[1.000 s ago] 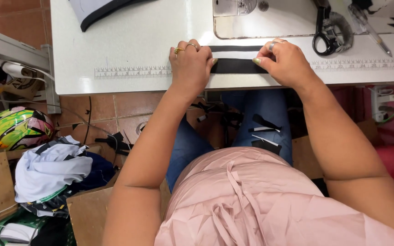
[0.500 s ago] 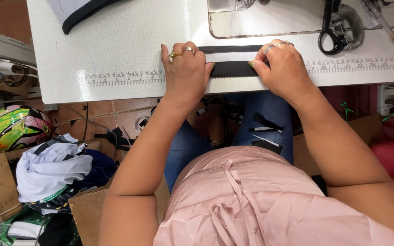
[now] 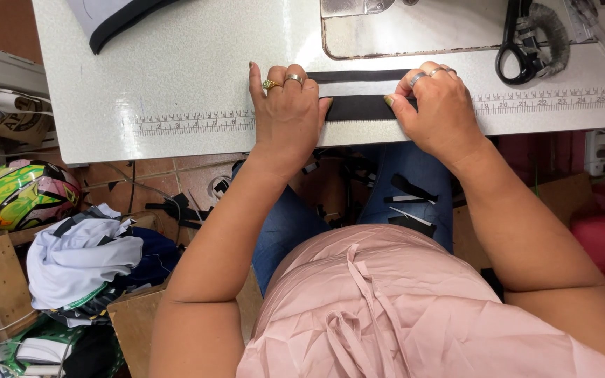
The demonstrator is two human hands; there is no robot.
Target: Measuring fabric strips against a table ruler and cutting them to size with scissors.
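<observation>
A: Flat black fabric strip (image 3: 358,106), centre top of frame, at the front edge of the pale grey sewing bench (image 3: 176,63).
B: Grips?
A: Left hand (image 3: 285,112) pressed flat on its end; right hand (image 3: 439,112) pinching the other end.
B: Risk?
A: Uneven pull could skew it off the printed ruler tape (image 3: 190,122), or drop it over the edge.

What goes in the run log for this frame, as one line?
left hand: flat on black fabric strip | right hand: pinching strip's other end | strip: on white sewing table, along printed ruler | scissors: untouched
</observation>
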